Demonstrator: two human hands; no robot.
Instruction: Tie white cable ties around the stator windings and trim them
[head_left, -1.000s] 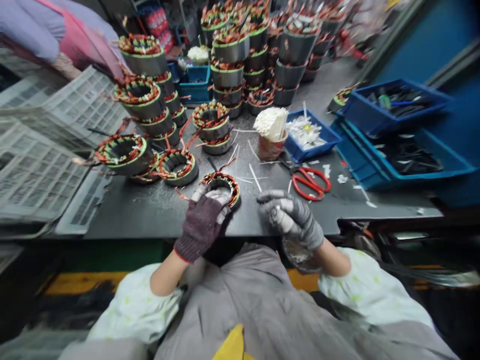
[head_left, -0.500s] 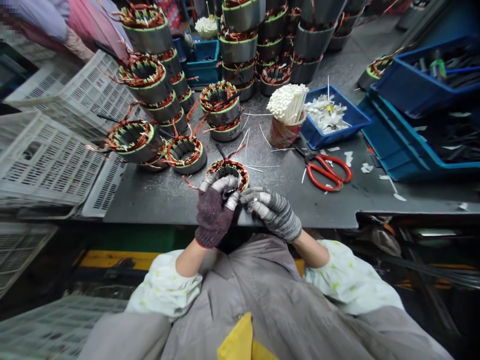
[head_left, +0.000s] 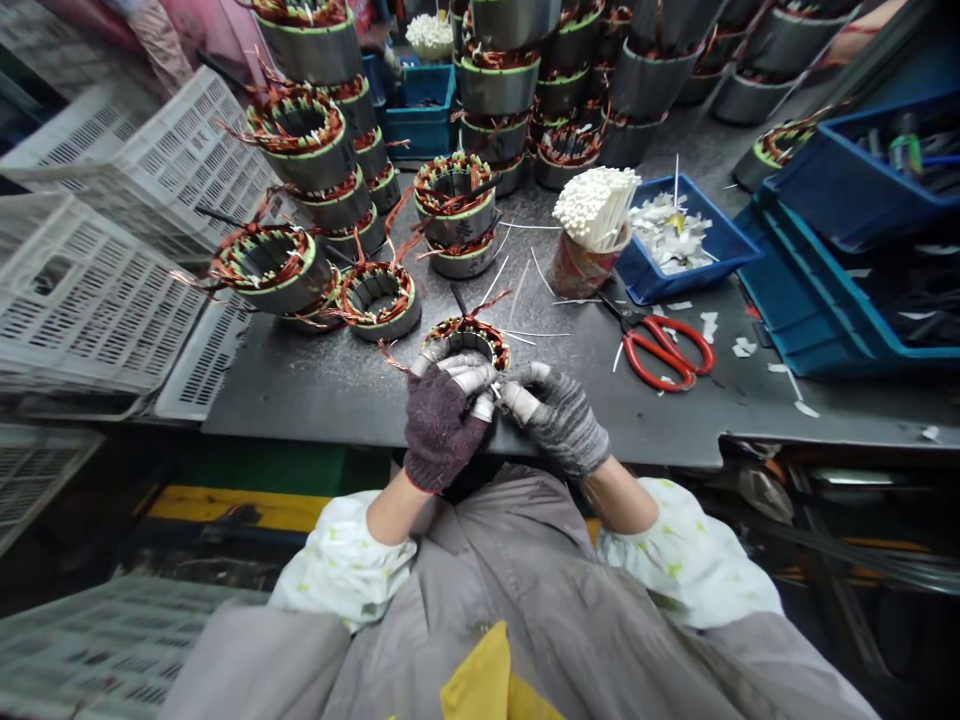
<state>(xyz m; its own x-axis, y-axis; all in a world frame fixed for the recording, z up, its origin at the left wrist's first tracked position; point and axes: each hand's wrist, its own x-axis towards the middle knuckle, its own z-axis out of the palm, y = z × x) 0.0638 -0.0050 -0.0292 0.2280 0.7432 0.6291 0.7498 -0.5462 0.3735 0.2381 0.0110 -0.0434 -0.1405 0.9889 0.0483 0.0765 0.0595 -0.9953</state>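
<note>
Left hand [head_left: 442,425] fingers clamp near rim of round grey steel stator [head_left: 491,338], copper-wound; right hand [head_left: 559,420] fingers pinched narrow — contents unclear. Probably heavy, wire fragile — grip steel wall.

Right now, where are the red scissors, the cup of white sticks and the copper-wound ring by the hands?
red scissors [head_left: 634,346]: head view, red handle near pivot.
cup of white sticks [head_left: 579,272]: head view, cup's wall.
copper-wound ring [head_left: 469,326]: head view, far winding.

Left hand [head_left: 442,425] holds stator [head_left: 469,334], right hand [head_left: 559,425] alongside.
</note>
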